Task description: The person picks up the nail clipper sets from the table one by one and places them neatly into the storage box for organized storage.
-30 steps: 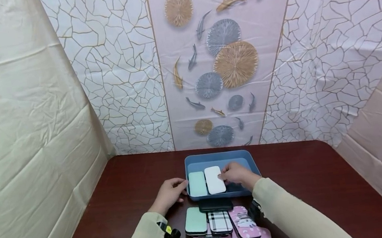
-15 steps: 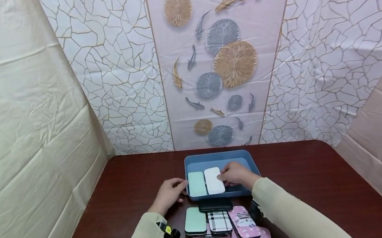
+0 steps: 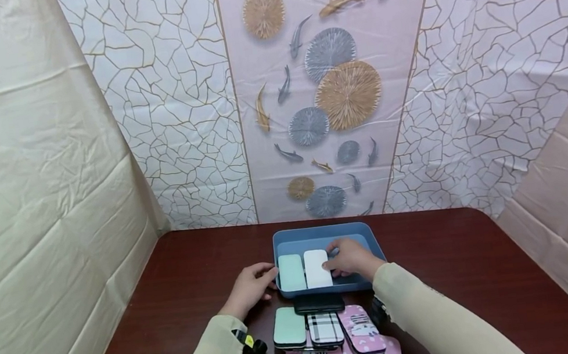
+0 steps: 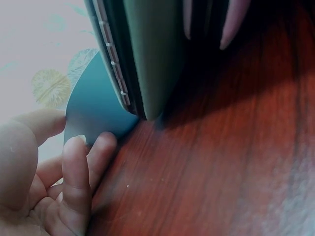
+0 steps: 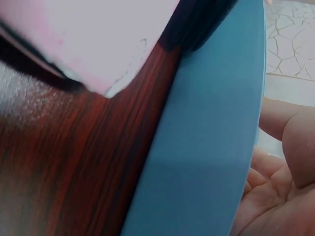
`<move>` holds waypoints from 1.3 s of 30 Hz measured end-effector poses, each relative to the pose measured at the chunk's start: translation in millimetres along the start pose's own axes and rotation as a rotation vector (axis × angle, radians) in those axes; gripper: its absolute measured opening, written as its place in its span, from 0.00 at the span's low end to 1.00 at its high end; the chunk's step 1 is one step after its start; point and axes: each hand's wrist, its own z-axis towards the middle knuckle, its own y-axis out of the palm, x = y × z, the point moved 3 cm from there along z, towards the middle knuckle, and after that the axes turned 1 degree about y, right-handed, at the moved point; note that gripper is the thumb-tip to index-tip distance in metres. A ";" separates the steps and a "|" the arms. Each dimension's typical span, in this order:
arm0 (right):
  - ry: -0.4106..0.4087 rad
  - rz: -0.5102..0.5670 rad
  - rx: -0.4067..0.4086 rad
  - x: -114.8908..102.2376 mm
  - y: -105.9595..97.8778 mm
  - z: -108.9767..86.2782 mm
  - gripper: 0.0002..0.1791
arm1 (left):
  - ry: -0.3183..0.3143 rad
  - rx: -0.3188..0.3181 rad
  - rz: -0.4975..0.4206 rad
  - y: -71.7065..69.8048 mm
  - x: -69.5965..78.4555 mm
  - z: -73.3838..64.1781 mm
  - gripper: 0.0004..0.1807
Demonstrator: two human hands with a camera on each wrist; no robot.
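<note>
A shallow blue tray (image 3: 322,233) lies on the table, with a mint-green case (image 3: 292,272) and a white case (image 3: 316,268) side by side in its left part. My right hand (image 3: 350,258) reaches over the near wall and holds the white case by its right edge, thumb on top. At the tray's left wall, my left hand (image 3: 249,289) grips the rim. The left wrist view shows that hand's fingers (image 4: 76,167) against the outside of the tray. In the right wrist view the near wall hides what my right hand (image 5: 280,191) holds.
In front of the tray lie stacked cases: a black one (image 3: 319,303), a mint-green one (image 3: 289,327), a plaid one (image 3: 325,329) and several pink patterned ones (image 3: 362,331). Some overlap others. The dark red table (image 3: 442,276) extends to both sides; patterned cloth hangs behind.
The white case has straightened and settled slightly toward the near side, now lined up beside the mint-green case. My left hand stays at the tray's left rim.
</note>
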 end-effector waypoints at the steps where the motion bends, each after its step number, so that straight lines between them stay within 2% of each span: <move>1: 0.000 -0.009 0.004 -0.6 0.2 0.3 0.25 | 0.000 0.001 0.000 -0.1 0.1 -0.1 0.26; 8: -0.016 -0.089 0.028 -5.6 0.4 0.1 0.27 | 0.001 0.005 0.002 -0.3 1.5 -1.2 0.26; 23: -0.034 -0.171 0.023 -4.9 2.4 4.2 0.27 | -0.001 0.015 -0.003 -1.2 3.3 -1.0 0.24; 32: -0.106 -0.173 -0.020 -12.3 -11.5 -9.1 0.27 | -0.014 0.014 -0.021 -1.1 4.2 -1.4 0.24; 39: -0.174 -0.169 0.000 -14.7 -21.0 -19.3 0.21 | -0.018 0.021 -0.010 -0.6 1.6 0.1 0.23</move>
